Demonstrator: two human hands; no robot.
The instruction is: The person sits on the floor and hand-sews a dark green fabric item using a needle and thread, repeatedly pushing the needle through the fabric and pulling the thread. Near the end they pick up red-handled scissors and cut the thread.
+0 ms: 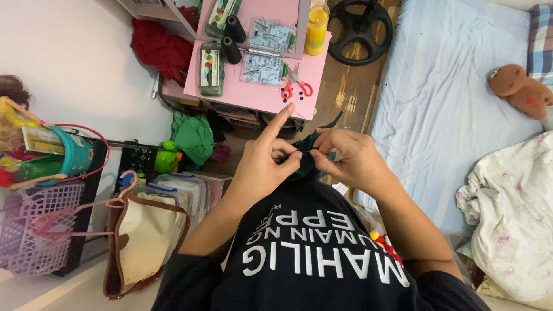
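Pinching: both your hands meet on a dark green cloth (305,158) at the centre of the view, just above your black shirt (311,247).
Left hand (266,167): thumb and middle fingers clamped on the cloth's left edge, index finger sticking straight up toward 12 o'clock.
Right hand (348,158): fingertips closed on the cloth's right edge, nearly touching the left hand.
Cloth: bunched between the two hands, a thin tail poking up at 1 o'clock.
Worktop (253,92): pink, at 12 o'clock from your hands; it carries red-handled scissors (295,87), two black thread spools (232,39) and a yellow jar (316,23).
Bed (443,92): light blue sheet at 2 o'clock, with a brown plush toy (518,89) on it.
Bag (144,236): brown-trimmed, at 8 o'clock, beside a pink basket (40,230).
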